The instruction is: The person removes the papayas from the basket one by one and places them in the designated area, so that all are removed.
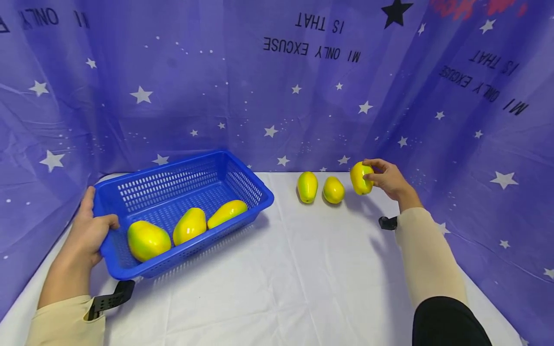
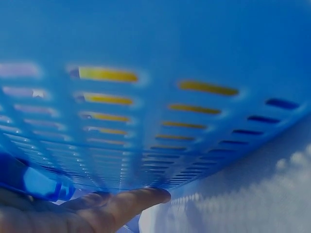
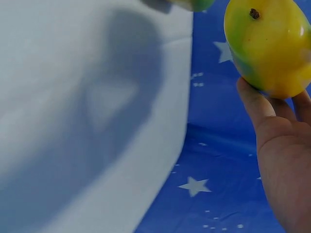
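Observation:
My left hand (image 1: 88, 233) grips the left end of a blue plastic basket (image 1: 183, 169), its thumb over the rim. Inside, along the near wall, lie three yellow-green mangoes: a left one (image 1: 148, 241), a middle one (image 1: 189, 226) and a right one (image 1: 227, 213). Slots of the basket (image 2: 155, 29) show yellow through them in the left wrist view. My right hand (image 1: 389, 181) pinches another mango (image 1: 361, 178) between thumb and fingers, held above the table at the far right. This mango (image 3: 272, 48) shows its dark stem end in the right wrist view.
Two more mangoes, one upright-looking (image 1: 308, 187) and one rounder (image 1: 333, 190), lie on the white tablecloth (image 1: 277, 288) between basket and right hand. A purple-blue curtain (image 1: 242, 96) with stars and lettering hangs along the table's back and sides.

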`<state>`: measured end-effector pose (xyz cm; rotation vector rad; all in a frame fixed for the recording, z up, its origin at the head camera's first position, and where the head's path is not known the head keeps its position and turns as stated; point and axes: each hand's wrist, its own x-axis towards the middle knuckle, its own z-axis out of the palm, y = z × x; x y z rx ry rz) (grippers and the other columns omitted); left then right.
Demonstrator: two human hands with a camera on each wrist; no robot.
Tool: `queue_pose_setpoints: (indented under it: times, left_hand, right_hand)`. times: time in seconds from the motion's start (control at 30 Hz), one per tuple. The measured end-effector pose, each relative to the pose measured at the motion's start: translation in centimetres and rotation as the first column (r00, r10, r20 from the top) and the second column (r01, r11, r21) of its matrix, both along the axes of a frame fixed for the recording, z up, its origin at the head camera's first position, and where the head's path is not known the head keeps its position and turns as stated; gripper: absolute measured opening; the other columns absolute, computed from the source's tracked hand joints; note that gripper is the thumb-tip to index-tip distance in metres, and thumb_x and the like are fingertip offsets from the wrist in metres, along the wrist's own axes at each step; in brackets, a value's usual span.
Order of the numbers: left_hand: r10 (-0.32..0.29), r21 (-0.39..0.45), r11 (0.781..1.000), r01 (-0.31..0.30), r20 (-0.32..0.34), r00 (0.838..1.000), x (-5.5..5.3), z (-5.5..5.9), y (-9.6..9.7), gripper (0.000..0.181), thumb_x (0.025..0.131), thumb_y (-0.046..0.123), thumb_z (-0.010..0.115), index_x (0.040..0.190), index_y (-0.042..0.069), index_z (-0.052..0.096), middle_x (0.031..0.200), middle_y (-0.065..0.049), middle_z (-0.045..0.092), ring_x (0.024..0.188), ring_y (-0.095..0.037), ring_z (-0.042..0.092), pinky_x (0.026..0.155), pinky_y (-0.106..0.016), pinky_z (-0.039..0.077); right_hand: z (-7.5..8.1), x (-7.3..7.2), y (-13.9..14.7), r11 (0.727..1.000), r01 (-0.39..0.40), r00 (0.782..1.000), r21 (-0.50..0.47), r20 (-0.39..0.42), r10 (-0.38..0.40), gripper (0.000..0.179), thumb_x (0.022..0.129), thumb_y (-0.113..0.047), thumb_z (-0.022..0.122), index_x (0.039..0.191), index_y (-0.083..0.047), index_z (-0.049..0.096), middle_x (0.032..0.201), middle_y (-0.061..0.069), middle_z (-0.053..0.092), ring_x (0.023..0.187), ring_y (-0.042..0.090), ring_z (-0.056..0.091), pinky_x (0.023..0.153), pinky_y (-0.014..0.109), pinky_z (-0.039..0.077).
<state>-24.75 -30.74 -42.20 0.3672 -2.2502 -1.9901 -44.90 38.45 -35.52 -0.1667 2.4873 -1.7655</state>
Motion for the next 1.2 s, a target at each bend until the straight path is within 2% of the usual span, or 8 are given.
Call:
queue_pose_setpoints:
  times: [0.17,0.33,0.47,0.5,0.67,0.8,1.1,1.2]
  left_hand:
    - [-0.018,0.01,1.0,0.018,-0.014,1.0,-0.2,-0.6,-0.1,0.098,0.079,-0.004,0.043,0.133,0.052,-0.015,0.15,-0.002,-0.016,0.121,-0.041,0.016,0.087,-0.049,0.035]
    - [-0.02,-0.023,1.0,0.019,-0.01,1.0,0.0,-0.7,0.1,0.098,0.078,-0.003,0.043,0.134,0.049,-0.018,0.15,-0.002,-0.018,0.122,-0.04,0.014,0.09,-0.048,0.032]
    - [-0.026,-0.003,1.0,0.026,-0.038,0.999,0.2,-0.1,0.8,0.098,0.077,-0.004,0.042,0.135,0.047,-0.018,0.149,-0.003,-0.02,0.124,-0.041,0.008,0.096,-0.056,0.02]
    - [-0.022,-0.019,1.0,0.021,-0.03,0.999,0.3,0.2,0.9,0.098,0.077,-0.004,0.042,0.135,0.047,-0.018,0.149,-0.002,-0.02,0.125,-0.04,0.008,0.096,-0.055,0.022]
    - [-0.01,-0.019,1.0,0.009,-0.035,0.999,0.5,1.0,1.2,0.097,0.077,-0.004,0.041,0.136,0.045,-0.019,0.148,-0.004,-0.022,0.126,-0.041,0.005,0.097,-0.057,0.017]
    - [-0.002,-0.007,1.0,0.002,-0.047,0.999,0.5,0.9,1.2,0.097,0.077,-0.005,0.04,0.136,0.044,-0.019,0.148,-0.004,-0.022,0.125,-0.042,0.005,0.096,-0.059,0.015]
    - [0.028,-0.024,0.999,-0.03,-0.05,0.998,-0.2,-0.3,-0.1,0.101,0.074,-0.005,0.043,0.134,0.049,-0.018,0.149,-0.001,-0.021,0.125,-0.042,0.008,0.092,-0.058,0.022]
    - [0.04,-0.017,0.999,-0.04,-0.05,0.998,-1.2,-1.8,-1.6,0.104,0.072,-0.003,0.047,0.133,0.052,-0.016,0.149,0.001,-0.021,0.125,-0.042,0.01,0.09,-0.058,0.025]
  right_hand:
    - [-2.2,0.6,0.8,0.999,0.027,0.998,0.019,0.057,-0.028,0.058,0.076,-0.008,0.069,0.129,-0.008,0.045,0.142,0.003,0.03,0.132,0.026,0.022,0.097,0.048,0.031]
    - [-4.8,1.6,1.4,0.998,0.022,0.994,0.065,0.11,-0.029,0.055,0.079,-0.009,0.067,0.129,-0.006,0.044,0.14,0.007,0.031,0.128,0.028,0.026,0.091,0.043,0.039]
    - [-6.1,2.2,1.7,0.994,0.022,0.992,0.11,0.121,-0.035,0.054,0.08,-0.01,0.065,0.13,-0.006,0.044,0.139,0.011,0.032,0.122,0.03,0.031,0.08,0.034,0.045]
    - [-6.2,2.2,1.7,0.993,0.022,0.992,0.112,0.119,-0.035,0.055,0.081,-0.01,0.065,0.13,-0.006,0.043,0.139,0.011,0.032,0.121,0.029,0.031,0.08,0.034,0.045]
    - [-6.2,1.9,1.4,0.993,0.001,0.994,0.12,0.104,-0.014,0.053,0.082,-0.009,0.062,0.131,-0.007,0.042,0.143,0.009,0.027,0.125,0.03,0.028,0.09,0.043,0.039]
    - [-6.0,1.5,0.9,0.989,-0.03,0.994,0.147,0.111,0.014,0.051,0.083,-0.01,0.061,0.13,-0.006,0.043,0.144,0.008,0.025,0.128,0.03,0.023,0.096,0.049,0.032]
    - [-5.0,0.6,-0.6,0.968,-0.056,0.996,0.244,0.081,0.037,0.046,0.088,-0.016,0.056,0.132,-0.008,0.043,0.146,0.01,0.023,0.131,0.035,0.019,0.096,0.066,0.009]
    - [-4.2,0.5,-1.2,0.967,-0.075,0.996,0.242,0.073,0.059,0.047,0.088,-0.016,0.055,0.133,-0.007,0.042,0.147,0.012,0.018,0.131,0.036,0.018,0.098,0.064,0.008]
